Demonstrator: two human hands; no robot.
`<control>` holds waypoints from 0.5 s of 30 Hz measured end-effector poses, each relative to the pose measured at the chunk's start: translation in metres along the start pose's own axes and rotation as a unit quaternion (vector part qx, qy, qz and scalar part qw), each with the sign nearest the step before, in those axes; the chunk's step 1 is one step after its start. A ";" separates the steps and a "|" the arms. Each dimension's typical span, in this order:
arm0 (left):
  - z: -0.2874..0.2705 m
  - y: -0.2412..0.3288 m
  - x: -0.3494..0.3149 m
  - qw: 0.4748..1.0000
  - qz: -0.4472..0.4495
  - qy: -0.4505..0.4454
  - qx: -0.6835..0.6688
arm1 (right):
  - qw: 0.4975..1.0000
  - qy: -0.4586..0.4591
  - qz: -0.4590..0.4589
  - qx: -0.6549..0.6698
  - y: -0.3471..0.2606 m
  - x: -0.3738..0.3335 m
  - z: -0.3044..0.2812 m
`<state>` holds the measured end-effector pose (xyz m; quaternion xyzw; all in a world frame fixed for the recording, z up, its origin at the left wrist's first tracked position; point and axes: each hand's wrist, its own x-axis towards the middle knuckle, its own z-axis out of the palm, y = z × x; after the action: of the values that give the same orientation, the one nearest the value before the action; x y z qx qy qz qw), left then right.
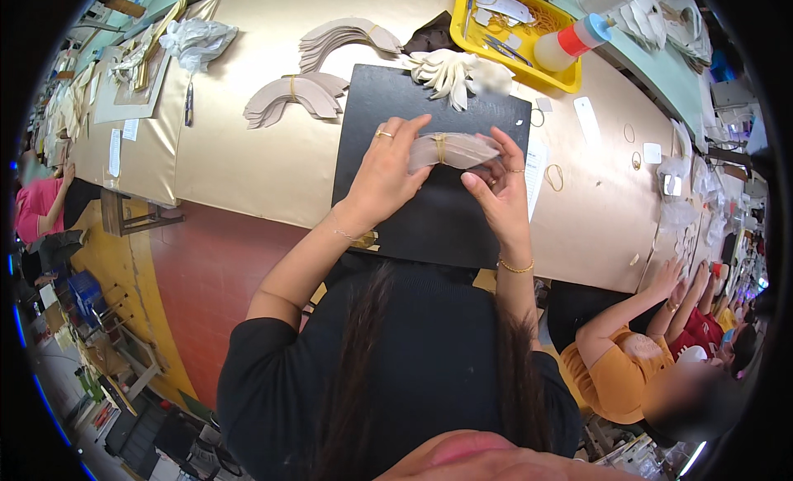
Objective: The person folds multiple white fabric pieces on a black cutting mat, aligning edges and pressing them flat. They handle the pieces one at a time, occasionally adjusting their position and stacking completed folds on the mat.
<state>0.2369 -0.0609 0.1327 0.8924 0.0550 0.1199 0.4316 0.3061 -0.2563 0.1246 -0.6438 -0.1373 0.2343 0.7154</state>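
A long worktable (248,167) covered in gold-coloured sheeting is seen from above. On it a black rectangular board (413,225) is placed in front of the person, and past its far right corner a yellow plastic tray (516,74) is set, in which a bottle (552,51) with a red band and blue cap, and a heap of rubber bands (541,20), are kept.

Beyond the board's left side, two bundles of arc-shaped beige pieces can be found, a far bundle (343,39) and a near bundle (285,99), each bound by a band. At the board's far edge, a fanned cluster of cream strips (450,74) is laid; no band can be made out around it.

Over the middle of the board, a smaller beige bundle (454,150) is held, its left end gripped by the left hand (382,179) and its right end by the curled thumb and fingers of the right hand (505,196). A band is already wrapped around its middle, so the binding is judged nearly or fully done, with the cream strips perhaps left to be bundled.

Print is carried by a white sheet (535,179) beside the board and a pale slip (114,152) at far left, but it is too small to be read. No brand can be made out.
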 end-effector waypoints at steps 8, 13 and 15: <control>-0.010 -0.005 0.004 0.993 0.087 -0.060 0.047 | 0.976 0.001 -0.012 -0.217 -0.004 0.005 -0.017; -0.098 -0.106 0.028 0.949 0.014 0.036 0.311 | 0.942 0.021 0.000 -0.334 0.014 -0.002 -0.024; -0.122 -0.141 0.032 0.906 0.006 0.037 0.421 | 0.949 0.027 -0.018 -0.312 0.022 -0.005 -0.025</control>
<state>0.2368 0.1251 0.1008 0.9863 0.1113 0.1214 0.0122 0.3106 -0.2792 0.1004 -0.8386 -0.1957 0.1493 0.4860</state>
